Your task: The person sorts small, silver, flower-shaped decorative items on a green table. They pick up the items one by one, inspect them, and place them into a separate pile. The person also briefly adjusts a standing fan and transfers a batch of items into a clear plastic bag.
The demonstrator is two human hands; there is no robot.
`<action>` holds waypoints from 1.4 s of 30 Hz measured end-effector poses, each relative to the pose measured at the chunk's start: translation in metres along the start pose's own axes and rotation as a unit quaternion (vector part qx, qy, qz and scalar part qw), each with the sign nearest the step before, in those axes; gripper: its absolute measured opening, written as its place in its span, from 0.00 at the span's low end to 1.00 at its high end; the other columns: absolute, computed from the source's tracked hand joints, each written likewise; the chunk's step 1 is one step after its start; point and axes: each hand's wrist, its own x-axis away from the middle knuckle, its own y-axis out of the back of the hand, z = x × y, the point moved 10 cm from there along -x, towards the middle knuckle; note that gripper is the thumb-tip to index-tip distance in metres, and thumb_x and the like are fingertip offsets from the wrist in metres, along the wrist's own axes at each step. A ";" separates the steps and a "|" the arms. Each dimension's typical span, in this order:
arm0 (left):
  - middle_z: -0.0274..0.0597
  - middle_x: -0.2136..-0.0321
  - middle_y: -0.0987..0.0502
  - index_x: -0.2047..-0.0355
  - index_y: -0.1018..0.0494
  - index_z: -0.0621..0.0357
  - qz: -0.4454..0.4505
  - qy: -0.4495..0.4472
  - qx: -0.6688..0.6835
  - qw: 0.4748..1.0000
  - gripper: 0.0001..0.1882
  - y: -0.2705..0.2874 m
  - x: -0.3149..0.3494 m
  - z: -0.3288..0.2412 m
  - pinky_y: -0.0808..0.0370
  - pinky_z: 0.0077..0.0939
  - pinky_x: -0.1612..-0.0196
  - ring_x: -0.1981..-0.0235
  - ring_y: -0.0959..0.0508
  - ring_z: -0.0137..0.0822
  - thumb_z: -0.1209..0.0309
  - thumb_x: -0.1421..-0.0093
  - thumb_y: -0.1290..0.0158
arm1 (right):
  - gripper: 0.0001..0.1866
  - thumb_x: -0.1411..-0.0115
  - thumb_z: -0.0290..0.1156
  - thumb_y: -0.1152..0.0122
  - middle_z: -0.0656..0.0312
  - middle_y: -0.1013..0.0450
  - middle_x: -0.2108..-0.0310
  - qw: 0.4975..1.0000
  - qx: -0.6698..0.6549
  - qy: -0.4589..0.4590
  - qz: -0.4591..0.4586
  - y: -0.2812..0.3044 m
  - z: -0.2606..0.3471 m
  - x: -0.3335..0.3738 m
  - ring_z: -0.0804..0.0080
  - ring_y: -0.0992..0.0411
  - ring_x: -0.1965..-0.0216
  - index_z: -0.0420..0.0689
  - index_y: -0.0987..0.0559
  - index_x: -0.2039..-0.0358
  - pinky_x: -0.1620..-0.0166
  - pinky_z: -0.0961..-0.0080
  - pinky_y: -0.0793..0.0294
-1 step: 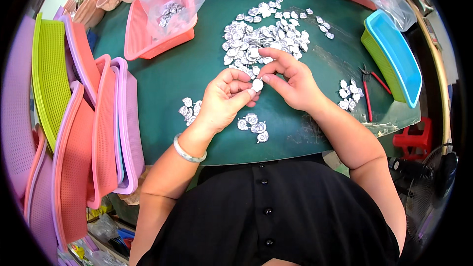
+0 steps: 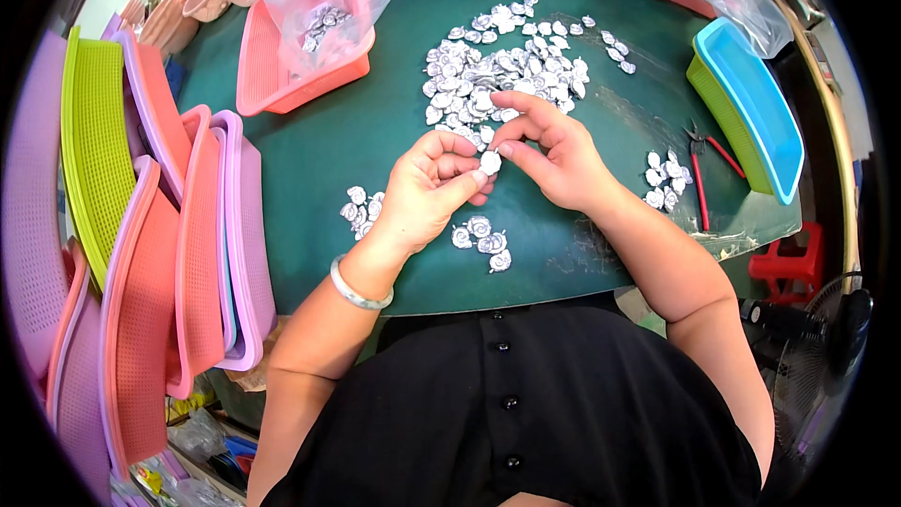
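Observation:
Between the thumb and fingers of my left hand [image 2: 424,180] is a small silvery-white rose-shaped piece [image 2: 490,163], its flat pale face turned up. My right hand [image 2: 561,158] pinches at the upper edge of the same piece with thumb and index finger; its other fingers are partly bent. What exactly the right fingertips grip is too small to make out. Just beyond my hands lies a large heap of similar rose pieces [image 2: 511,75]. Several more form a small cluster [image 2: 491,242] nearer to me, another cluster [image 2: 358,210] by my left wrist, and a third cluster [image 2: 662,190] past my right forearm.
Red-handled cutting pliers [image 2: 700,183] lie at the right beside a blue and green basket [image 2: 741,66]. A coral basket [image 2: 258,66] with a plastic bag of pieces stands at far left. Stacked baskets [image 2: 202,253] line the left side. A fan [image 2: 817,357] and red stool [image 2: 786,266] are at lower right.

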 end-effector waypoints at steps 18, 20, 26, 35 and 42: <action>0.43 0.71 0.24 0.64 0.38 0.60 -0.052 -0.060 -0.007 0.997 0.11 0.010 -0.001 -0.006 0.24 0.22 0.65 0.69 0.23 0.32 0.83 0.46 0.49 | 0.27 0.45 0.16 0.49 0.64 0.28 0.68 0.993 -0.090 -0.064 0.048 -0.011 -0.010 0.001 0.80 0.31 0.63 0.40 0.39 0.44 0.55 0.81 0.33; 0.43 0.71 0.24 0.64 0.38 0.60 -0.055 -0.065 -0.011 0.996 0.12 0.011 0.000 -0.006 0.24 0.22 0.65 0.69 0.23 0.31 0.83 0.46 0.49 | 0.27 0.45 0.17 0.48 0.64 0.29 0.67 0.993 -0.084 -0.068 0.052 -0.011 -0.010 0.001 0.81 0.31 0.63 0.40 0.40 0.44 0.55 0.81 0.34; 0.40 0.72 0.25 0.64 0.37 0.60 -0.050 -0.077 -0.040 0.995 0.12 0.009 0.001 -0.008 0.24 0.21 0.65 0.69 0.23 0.30 0.83 0.47 0.47 | 0.27 0.47 0.17 0.46 0.65 0.27 0.70 0.995 -0.071 -0.061 0.034 -0.009 -0.007 0.001 0.81 0.30 0.65 0.40 0.38 0.46 0.57 0.81 0.33; 0.38 0.73 0.25 0.64 0.37 0.60 -0.054 -0.082 -0.092 0.991 0.13 0.009 0.001 -0.008 0.24 0.20 0.66 0.70 0.23 0.27 0.83 0.47 0.47 | 0.27 0.48 0.17 0.45 0.66 0.28 0.71 0.996 -0.067 -0.058 0.029 -0.008 -0.009 0.001 0.82 0.30 0.66 0.39 0.37 0.46 0.58 0.82 0.33; 0.38 0.73 0.26 0.64 0.37 0.60 -0.055 -0.082 -0.104 0.990 0.13 0.009 0.001 -0.008 0.24 0.19 0.66 0.71 0.24 0.27 0.83 0.47 0.47 | 0.26 0.48 0.17 0.46 0.65 0.28 0.72 0.995 -0.070 -0.065 0.028 -0.008 -0.011 0.001 0.82 0.30 0.66 0.39 0.37 0.47 0.58 0.82 0.32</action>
